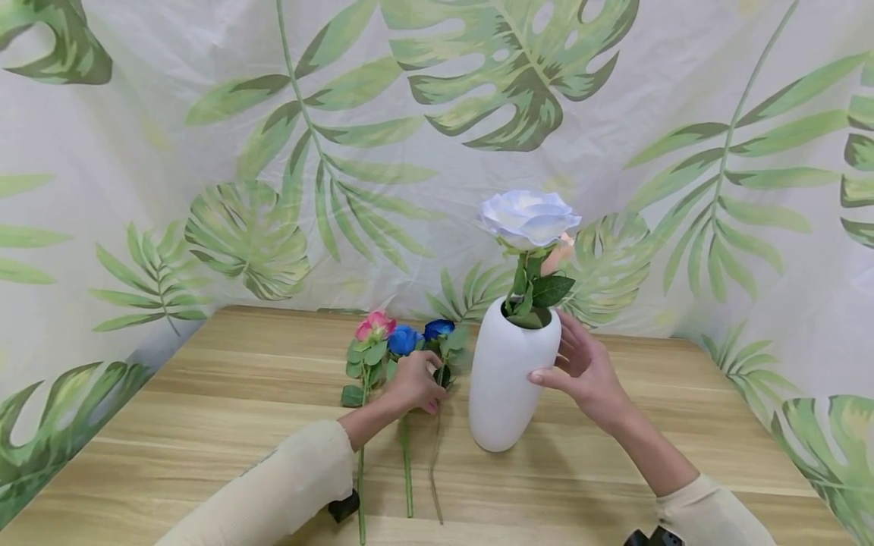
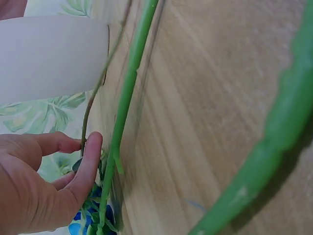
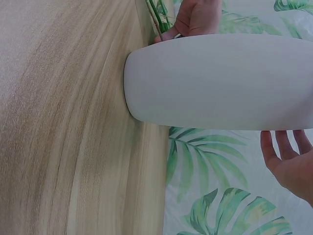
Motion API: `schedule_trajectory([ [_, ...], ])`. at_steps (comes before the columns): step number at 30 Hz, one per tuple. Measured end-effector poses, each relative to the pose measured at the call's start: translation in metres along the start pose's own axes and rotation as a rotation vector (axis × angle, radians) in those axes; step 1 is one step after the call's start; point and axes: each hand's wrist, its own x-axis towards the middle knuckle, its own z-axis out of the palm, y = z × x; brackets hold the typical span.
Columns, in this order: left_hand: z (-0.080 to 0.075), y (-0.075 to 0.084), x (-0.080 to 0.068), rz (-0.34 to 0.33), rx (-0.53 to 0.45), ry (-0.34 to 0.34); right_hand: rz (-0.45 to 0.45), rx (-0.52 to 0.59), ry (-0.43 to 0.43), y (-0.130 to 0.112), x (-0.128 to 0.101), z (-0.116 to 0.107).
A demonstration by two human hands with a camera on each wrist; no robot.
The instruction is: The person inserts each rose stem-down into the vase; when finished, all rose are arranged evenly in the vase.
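— On the wooden surface, from the head view, we see the white vase standing upright near the middle, with a pale blue rose in its mouth. What do the wrist views add?

— From the left wrist we see our left hand up close: its thumb and forefinger pinch the thin brown stem of the dark blue flower, which the head view half hides behind the knuckles.

— And our right hand?

— Its fingers are spread and relaxed at the right side of the vase, near its top; the right wrist view shows them just beside the wall, and we cannot tell if they touch.

— What else lies about?

— A pink flower and a lighter blue flower lie left of the vase, stems pointing near. The vase blocks the right wrist's view of them. A leaf-print cloth hangs behind.
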Motion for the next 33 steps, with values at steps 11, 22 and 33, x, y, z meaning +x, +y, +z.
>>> schedule_trajectory([
  [11, -0.010, 0.003, -0.008, 0.036, -0.215, 0.072, 0.001, 0.002, -0.002, 0.001, 0.001, 0.000],
  [22, -0.017, -0.002, -0.012, 0.097, -0.259, 0.126, -0.002, 0.000, -0.001, 0.000, 0.000, 0.000],
  [33, -0.025, 0.006, -0.018, 0.224, -0.263, 0.198, 0.002, -0.011, 0.001, -0.001, 0.000, 0.001],
])
